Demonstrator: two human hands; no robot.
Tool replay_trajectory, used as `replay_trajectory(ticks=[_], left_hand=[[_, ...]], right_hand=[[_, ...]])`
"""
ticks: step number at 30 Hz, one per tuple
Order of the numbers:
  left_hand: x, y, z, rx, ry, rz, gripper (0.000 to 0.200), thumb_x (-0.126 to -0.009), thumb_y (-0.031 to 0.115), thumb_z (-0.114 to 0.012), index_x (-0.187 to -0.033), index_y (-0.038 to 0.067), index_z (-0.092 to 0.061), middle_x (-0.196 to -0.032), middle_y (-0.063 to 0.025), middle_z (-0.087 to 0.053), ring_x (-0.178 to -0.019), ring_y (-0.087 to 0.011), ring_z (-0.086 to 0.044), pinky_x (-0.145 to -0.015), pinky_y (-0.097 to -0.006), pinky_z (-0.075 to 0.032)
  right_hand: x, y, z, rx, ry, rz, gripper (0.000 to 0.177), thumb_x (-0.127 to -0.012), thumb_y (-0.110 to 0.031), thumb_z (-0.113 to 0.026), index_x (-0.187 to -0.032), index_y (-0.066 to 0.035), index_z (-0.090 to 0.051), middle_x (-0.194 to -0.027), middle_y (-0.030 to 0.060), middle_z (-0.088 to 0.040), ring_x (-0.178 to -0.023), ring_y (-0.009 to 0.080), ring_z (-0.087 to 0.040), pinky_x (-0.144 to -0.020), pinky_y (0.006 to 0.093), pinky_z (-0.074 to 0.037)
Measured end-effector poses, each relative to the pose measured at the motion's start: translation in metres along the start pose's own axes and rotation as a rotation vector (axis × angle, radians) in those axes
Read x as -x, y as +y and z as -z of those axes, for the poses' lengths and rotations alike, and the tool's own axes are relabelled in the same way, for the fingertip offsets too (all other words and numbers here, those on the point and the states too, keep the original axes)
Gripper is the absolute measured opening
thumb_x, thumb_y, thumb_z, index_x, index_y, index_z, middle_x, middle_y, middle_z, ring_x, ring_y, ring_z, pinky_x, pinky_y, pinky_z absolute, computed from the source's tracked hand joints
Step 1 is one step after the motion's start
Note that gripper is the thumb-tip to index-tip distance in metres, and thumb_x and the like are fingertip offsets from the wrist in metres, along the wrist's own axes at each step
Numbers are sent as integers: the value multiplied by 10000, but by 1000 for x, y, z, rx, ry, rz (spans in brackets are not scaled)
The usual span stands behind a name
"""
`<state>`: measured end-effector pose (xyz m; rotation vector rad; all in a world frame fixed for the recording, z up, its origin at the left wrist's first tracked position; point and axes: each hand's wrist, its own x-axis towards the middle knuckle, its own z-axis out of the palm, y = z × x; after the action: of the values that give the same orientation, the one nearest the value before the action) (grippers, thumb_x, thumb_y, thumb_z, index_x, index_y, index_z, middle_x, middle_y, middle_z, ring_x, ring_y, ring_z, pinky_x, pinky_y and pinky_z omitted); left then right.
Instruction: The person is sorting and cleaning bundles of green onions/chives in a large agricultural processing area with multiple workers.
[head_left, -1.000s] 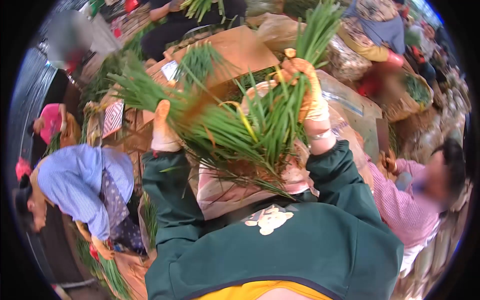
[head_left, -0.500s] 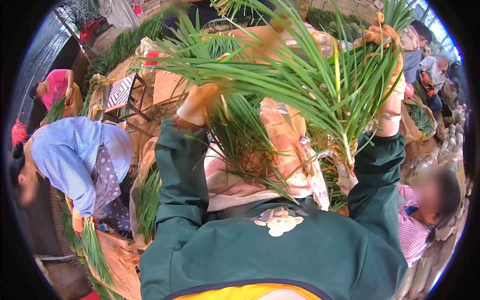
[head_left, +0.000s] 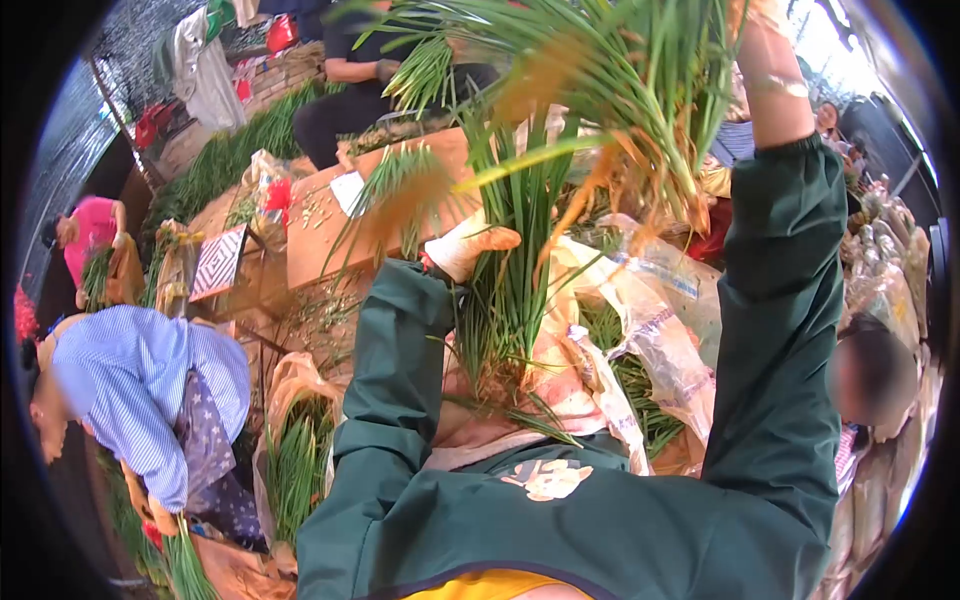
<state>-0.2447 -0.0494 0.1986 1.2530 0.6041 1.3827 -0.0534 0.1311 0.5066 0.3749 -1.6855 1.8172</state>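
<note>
My left hand (head_left: 472, 246), in a pale glove with an orange-brown fingertip, is closed against a bunch of Chinese chives (head_left: 510, 285). Those chives stand root end down over the pinkish cloth (head_left: 590, 385) on my lap. Raised at the top right, my right hand (head_left: 762, 18) is partly cut off by the frame edge. It grips a larger bunch of Chinese chives (head_left: 655, 95), whose leaves fan to the left while dry brown leaves (head_left: 600, 180) hang from its base. Blurred orange-brown bits cross in front of the leaves.
A wooden board (head_left: 315, 235) lies ahead with trimmed chives (head_left: 400, 180) on it. Plastic sacks (head_left: 665, 290) of greens stand by my lap, another sack (head_left: 295, 450) at left. A person in blue (head_left: 140, 390) bends at left; a person in dark clothes (head_left: 350, 110) sits ahead.
My right hand has lifted its chives upward, showing the dry base. My left hand has moved lower and right, beside the upright bunch on my lap. The view has shifted.
</note>
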Motion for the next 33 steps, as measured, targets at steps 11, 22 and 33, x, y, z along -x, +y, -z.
replay_trajectory(ticks=[11, 22, 33], left_hand=[[-39, -39, 20, -22, -224, 166, 406, -731, 131, -621, -1113, 4, -574, -1150, -118, -584, -1084, -211, -521, -938, -335, -405], [88, -21, 167, 567, 572, -531, 141, -858, 208, -601, -872, 114, -497, -737, 38, -523, -718, -142, -528, -793, -358, -447], [175, 152, 181, 267, 560, -769, 126, -829, 216, -608, -840, 111, -538, -776, 3, -517, -803, -172, -511, -903, -417, -427]], right_hand=[[21, -80, -4, 152, 151, 106, 245, -922, -206, -535, -1098, -36, -551, -1100, 65, -583, -944, 141, -562, -812, 296, -479], [81, -62, -42, 114, 52, 119, 273, -945, -171, -473, -1187, -54, -526, -1137, 70, -581, -1002, 168, -569, -859, 298, -479], [270, 319, -112, 753, -757, -1016, 594, -760, -430, -692, -1173, -26, -555, -992, 152, -653, -948, 244, -614, -817, 328, -467]])
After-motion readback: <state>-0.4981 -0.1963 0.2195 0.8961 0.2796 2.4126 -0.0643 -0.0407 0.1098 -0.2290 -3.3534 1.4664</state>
